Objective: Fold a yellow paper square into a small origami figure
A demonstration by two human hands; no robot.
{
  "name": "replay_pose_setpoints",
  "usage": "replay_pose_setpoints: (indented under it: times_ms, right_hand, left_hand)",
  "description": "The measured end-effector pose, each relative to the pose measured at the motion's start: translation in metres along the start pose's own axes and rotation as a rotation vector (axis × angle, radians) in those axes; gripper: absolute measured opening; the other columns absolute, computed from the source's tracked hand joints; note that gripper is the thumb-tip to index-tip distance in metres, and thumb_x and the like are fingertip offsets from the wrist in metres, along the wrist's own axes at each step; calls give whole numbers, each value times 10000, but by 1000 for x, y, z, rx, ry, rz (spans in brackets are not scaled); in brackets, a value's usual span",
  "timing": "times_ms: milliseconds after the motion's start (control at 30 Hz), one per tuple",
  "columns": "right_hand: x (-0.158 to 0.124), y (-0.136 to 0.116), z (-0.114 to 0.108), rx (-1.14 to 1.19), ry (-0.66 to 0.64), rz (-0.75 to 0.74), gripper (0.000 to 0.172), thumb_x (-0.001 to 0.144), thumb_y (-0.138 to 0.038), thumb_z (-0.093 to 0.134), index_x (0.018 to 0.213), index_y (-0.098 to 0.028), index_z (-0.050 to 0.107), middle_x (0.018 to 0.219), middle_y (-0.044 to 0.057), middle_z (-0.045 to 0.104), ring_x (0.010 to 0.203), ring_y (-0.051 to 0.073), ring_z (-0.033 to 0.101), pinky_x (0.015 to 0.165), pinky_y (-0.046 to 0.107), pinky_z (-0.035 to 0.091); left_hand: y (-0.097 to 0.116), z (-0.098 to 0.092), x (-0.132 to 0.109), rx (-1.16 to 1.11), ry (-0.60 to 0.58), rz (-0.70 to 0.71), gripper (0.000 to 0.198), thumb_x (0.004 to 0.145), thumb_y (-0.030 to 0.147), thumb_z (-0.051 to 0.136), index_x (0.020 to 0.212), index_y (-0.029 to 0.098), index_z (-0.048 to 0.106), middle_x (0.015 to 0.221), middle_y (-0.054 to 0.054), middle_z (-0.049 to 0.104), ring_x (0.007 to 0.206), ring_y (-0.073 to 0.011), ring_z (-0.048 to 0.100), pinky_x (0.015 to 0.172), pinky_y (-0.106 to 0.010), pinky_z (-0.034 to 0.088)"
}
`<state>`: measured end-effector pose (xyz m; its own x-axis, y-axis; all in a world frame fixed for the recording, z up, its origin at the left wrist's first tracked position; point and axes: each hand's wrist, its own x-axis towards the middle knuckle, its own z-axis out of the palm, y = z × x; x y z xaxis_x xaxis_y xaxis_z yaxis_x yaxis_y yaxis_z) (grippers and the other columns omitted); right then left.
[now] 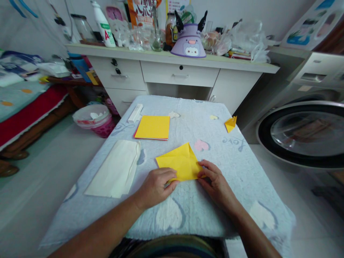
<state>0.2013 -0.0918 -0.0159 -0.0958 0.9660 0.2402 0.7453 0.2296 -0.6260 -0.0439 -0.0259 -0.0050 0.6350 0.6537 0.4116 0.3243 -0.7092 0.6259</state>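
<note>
A yellow sheet of origami paper (182,162), partly folded with creases showing, lies on the cloth-covered table before me. My left hand (159,182) pinches its near left edge between thumb and fingers. At its right corner, my right hand (213,179) grips the paper with thumb below and fingertips on top. Beyond it sits a stack of square paper (152,127), yellow on top. A small folded orange-yellow paper piece (230,124) rests near the table's right edge.
A white folded sheet (115,168) lies left of my hands, and a slim white box (135,113) is farther back. The tablecloth (204,211) has heart prints. Behind stands a cluttered white desk (158,73); a washing machine (303,118) with its door open is at right, a pink bin (103,123) at left.
</note>
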Motion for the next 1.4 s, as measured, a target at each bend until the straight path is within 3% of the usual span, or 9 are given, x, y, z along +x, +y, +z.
replay_pose_setpoints:
  times_ms: [200, 400, 567, 767, 1033, 1400]
  right_hand:
    - [9, -7, -5, 67, -23, 130, 84, 821, -138, 581, 782, -199, 623, 1187, 97, 604, 1124, 245, 575, 989, 448, 470]
    - [13, -8, -3, 9, -52, 149, 76, 825, -180, 586, 776, -199, 640, 1172, 104, 593, 1110, 276, 539, 949, 484, 453]
    - [10, -8, 0, -76, -16, 148, 69, 826, -182, 590, 775, -193, 635, 1169, 107, 589, 1118, 282, 521, 968, 475, 409]
    - [9, -9, 2, -100, -14, 165, 72, 815, -173, 601, 752, -195, 630, 1168, 112, 580, 1129, 287, 504, 971, 474, 396]
    - [7, -8, 3, -114, 19, 163, 71, 812, -170, 592, 755, -190, 629, 1186, 118, 568, 1148, 288, 487, 980, 466, 391]
    - [5, -7, 7, -170, 68, 193, 81, 819, -195, 592, 745, -189, 624, 1197, 132, 567, 1170, 299, 483, 1004, 484, 388]
  left_hand:
    - [-9, 3, 2, -114, -12, -233, 62, 853, 198, 605, 877, 182, 659, 861, -38, 697, 803, -165, 656, 750, -285, 521]
    - [-9, 2, 5, -118, 47, -293, 69, 807, 167, 637, 747, 187, 610, 872, -27, 634, 876, -171, 611, 789, -290, 485]
    - [-7, 3, 7, -33, 29, -363, 110, 815, 187, 628, 717, 188, 577, 870, -23, 593, 864, -176, 573, 795, -308, 465]
    - [-3, 5, 7, 74, 13, -355, 72, 836, 146, 561, 775, 185, 569, 928, -40, 566, 936, -196, 549, 851, -336, 457]
    - [5, -1, 22, 338, -125, -367, 113, 845, 157, 555, 736, 184, 548, 901, -59, 559, 930, -232, 543, 853, -383, 469]
    - [0, 11, 12, 458, -33, -318, 59, 843, 180, 575, 784, 178, 569, 965, -81, 561, 970, -256, 516, 888, -426, 462]
